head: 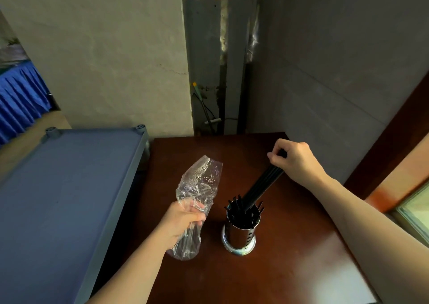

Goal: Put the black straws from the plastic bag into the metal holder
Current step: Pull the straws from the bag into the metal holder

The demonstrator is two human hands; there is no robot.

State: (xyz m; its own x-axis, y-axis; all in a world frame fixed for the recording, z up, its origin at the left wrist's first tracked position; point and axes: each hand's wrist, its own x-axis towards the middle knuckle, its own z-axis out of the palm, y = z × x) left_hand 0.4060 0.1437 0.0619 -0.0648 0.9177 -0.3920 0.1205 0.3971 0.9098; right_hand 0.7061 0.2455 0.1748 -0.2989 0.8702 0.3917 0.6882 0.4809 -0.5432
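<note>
Fingers pinching black straws — tilted up-right, lower ends in metal holder

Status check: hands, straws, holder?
Right hand pinches a bundle of black straws, lower ends inside the metal holder. Left hand grips the clear plastic bag. Nothing blocking the holder.

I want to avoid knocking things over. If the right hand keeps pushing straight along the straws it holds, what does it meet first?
Probably the metal holder. The right hand pinches a straw bundle that slants down into its mouth, among straws already standing there. Depth is hard to judge from this one view.
</note>
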